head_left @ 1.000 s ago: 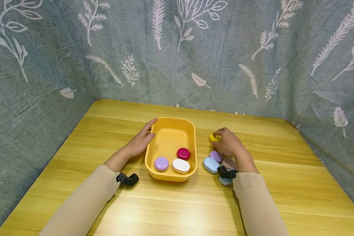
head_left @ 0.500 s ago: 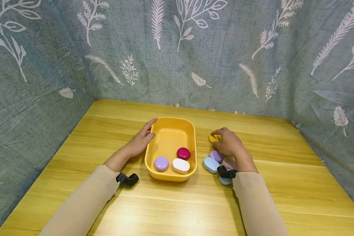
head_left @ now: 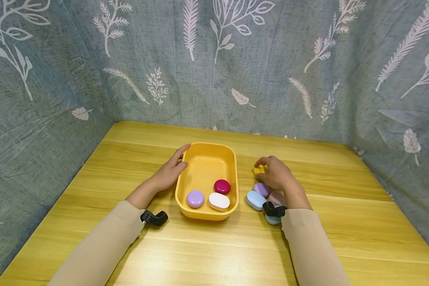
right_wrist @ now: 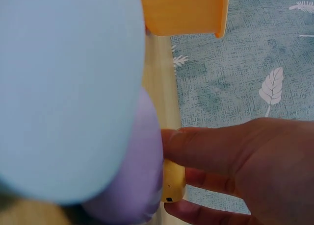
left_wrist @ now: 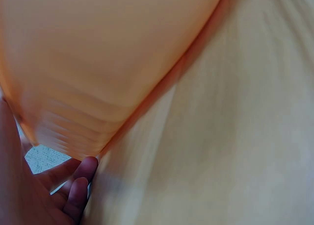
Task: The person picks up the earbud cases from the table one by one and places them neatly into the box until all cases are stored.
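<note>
My right hand (head_left: 278, 172) pinches a small, smooth, rounded yellow object (head_left: 260, 170) between thumb and fingers, low over the table. In the right wrist view this yellow object (right_wrist: 172, 183) shows a small dark mark. My left hand (head_left: 169, 172) grips the left side of a yellow plastic bin (head_left: 207, 217), thumb at the rim, other fingers along the outer wall. A round lilac piece (head_left: 195, 198), an oval white piece (head_left: 219, 201) and a round magenta piece (head_left: 222, 186) lie inside the bin's near half.
Beside my right wrist sit a light blue oval piece (head_left: 256, 200), a purple piece (head_left: 261, 189), a dusty pink piece (head_left: 277, 197) and another bluish piece (head_left: 273, 219), partly hidden by the wrist camera (head_left: 274, 209). A leaf-patterned curtain (head_left: 214, 91) surrounds the wooden table (head_left: 214, 250).
The yellow object has shifted slightly toward me and turned a little in my right hand's fingers. My left hand and the bin have stayed in place.
</note>
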### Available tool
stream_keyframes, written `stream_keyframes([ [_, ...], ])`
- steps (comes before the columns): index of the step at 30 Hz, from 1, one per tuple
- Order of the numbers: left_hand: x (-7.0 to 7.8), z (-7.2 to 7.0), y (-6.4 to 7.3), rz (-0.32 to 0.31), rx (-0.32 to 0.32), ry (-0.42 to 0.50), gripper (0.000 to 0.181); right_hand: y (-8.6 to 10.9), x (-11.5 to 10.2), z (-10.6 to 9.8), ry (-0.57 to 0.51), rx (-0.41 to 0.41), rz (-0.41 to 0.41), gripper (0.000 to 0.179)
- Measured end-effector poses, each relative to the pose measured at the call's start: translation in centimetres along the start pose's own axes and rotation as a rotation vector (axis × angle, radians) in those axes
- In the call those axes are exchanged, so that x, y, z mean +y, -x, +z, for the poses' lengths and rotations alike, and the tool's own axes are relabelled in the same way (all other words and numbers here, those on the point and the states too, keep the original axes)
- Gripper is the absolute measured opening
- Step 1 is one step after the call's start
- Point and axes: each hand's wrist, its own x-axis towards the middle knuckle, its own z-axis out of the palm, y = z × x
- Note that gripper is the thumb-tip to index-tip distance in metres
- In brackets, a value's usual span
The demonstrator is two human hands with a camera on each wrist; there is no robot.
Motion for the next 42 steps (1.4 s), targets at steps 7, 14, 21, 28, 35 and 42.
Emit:
stream_keyframes([
  [7, 0.0, 0.0, 0.1, -0.001, 0.001, -0.007, 0.055, -0.1, 0.2, 0.1, 0.0, -0.009, -0.011, 0.033],
  [14, 0.0, 0.0, 0.0, 0.001, -0.002, 0.001, 0.054, -0.1, 0.1, 0.0, -0.001, -0.006, -0.005, 0.033],
  [21, 0.1, -0.1, 0.0, -0.004, -0.01, 0.009, 0.054, 0.0, 0.0, -0.1, -0.016, 0.008, 0.008, 0.035],
  [28, 0.6, -0.2, 0.0, -0.024, -0.032, 0.038, 0.057, 0.0, -0.1, -0.3, -0.015, 0.025, -0.002, 0.035],
  [35, 0.2, -0.1, 0.0, -0.005, -0.018, 0.025, 0.055, 0.1, -0.4, -0.6, -0.024, 0.042, -0.025, 0.035],
  [42, 0.0, -0.1, 0.1, 0.001, -0.003, 0.011, 0.053, 0.4, -0.8, -1.0, -0.044, 0.047, -0.037, 0.038],
])
